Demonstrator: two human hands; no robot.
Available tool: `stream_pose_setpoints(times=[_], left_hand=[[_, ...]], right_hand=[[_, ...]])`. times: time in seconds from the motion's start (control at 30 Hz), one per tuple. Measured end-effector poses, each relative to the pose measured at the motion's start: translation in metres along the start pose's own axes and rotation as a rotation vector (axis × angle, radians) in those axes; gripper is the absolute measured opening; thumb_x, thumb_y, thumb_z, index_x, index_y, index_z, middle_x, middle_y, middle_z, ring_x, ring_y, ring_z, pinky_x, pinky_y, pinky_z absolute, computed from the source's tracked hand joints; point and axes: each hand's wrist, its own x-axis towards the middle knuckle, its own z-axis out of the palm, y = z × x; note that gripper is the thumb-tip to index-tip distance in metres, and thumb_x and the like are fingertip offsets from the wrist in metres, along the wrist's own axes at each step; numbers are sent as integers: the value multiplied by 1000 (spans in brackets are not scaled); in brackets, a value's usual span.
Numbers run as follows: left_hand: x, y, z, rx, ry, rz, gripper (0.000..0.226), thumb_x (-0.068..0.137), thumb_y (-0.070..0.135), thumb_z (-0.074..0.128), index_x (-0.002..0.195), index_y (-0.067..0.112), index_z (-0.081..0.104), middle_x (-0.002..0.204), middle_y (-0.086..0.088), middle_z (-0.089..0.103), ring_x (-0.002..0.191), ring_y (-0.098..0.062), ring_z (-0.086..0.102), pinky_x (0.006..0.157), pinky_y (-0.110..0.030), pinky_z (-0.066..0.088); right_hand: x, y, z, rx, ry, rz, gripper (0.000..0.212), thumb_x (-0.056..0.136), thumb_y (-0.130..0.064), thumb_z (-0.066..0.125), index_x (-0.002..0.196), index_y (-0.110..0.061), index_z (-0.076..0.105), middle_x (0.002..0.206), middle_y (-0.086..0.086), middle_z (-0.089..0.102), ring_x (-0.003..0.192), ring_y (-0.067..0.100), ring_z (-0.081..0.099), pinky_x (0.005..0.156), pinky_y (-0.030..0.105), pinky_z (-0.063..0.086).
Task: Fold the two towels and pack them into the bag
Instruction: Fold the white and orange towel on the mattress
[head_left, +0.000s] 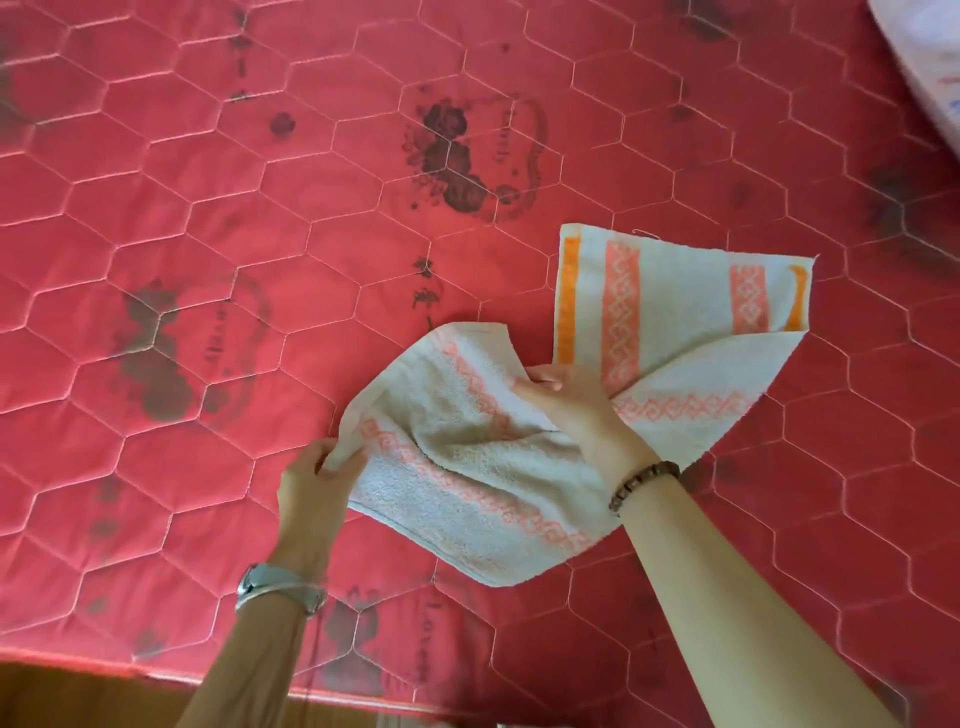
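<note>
From your head camera: the white terry towel with pink and orange stripes (519, 457) lies right of the middle of the red quilted mattress (260, 234), nearer its front edge. Its long side runs from front-left to back-right. Your left hand (317, 483) pinches the near-left corner. Your right hand (566, 400) grips the middle. "Love" is printed on the mattress.

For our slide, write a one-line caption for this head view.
Both hands, left and right, grip one patterned towel above a red quilted mattress; a second towel lies alongside.
</note>
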Motion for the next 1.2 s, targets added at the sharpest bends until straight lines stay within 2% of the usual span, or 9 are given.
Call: stream_pose_setpoints(times=[0.17,0.27,0.43,0.57,0.67,0.87,1.07,1.13,1.2], left_hand=[[-23,18,-6,-166,-27,38,19,93,17,66,76,16,58,66,1,43,62,-16,35,54,-25,28],[-38,35,-9,-292,-47,44,8,92,24,69,86,18,68,74,-1,52,75,-19,45,70,-34,43],[-72,88,-17,-421,-112,113,16,89,30,73,74,29,71,84,-7,57,82,-21,51,82,-44,48],[-93,143,-29,-514,-101,145,8,87,27,76,85,21,70,91,-7,68,90,-24,62,95,-49,53],[-103,185,-38,-576,-95,164,24,79,35,82,83,17,66,93,-7,68,92,-25,64,102,-54,50],[-125,291,-66,-634,-146,295,69,52,63,88,92,15,59,91,-9,54,82,-25,50,78,-43,47],[-136,401,-101,-689,-133,495,66,56,66,85,88,15,57,89,-7,48,78,-24,43,72,-42,40],[-144,440,-117,-720,-115,573,50,72,52,83,73,13,51,74,-6,43,68,-20,40,65,-35,38],[-154,480,-131,-751,-100,646,50,87,34,75,60,20,36,58,3,37,55,-12,33,53,-26,31]], right_hand=[[-28,-7,-15,48,77,-50,17,93,-23,65,77,-18,68,73,-14,58,70,-5,48,64,11,35],[-52,-16,-36,92,173,-93,16,94,-21,62,81,-15,68,72,-7,61,60,-5,53,55,6,40],[-102,-49,-84,208,249,-93,28,91,-28,66,65,-22,60,47,-17,44,44,-3,42,41,9,32],[-140,-93,-121,255,336,-223,38,93,-30,64,72,-2,52,59,-5,34,53,6,32,47,13,24],[-161,-128,-147,256,426,-283,31,95,-31,60,73,-10,54,60,-9,39,53,4,34,52,17,29],[-189,-203,-198,305,565,-405,26,95,-42,57,96,-19,68,82,-1,57,78,7,49,72,28,43],[-209,-285,-239,412,627,-581,22,96,-27,59,81,-11,60,76,1,46,72,9,42,66,23,36],[-219,-314,-254,393,653,-637,32,95,-30,59,93,3,60,78,16,47,74,10,43,64,18,36],[-232,-346,-267,410,663,-671,23,95,-31,60,101,-9,67,88,19,59,80,11,51,69,18,43]])
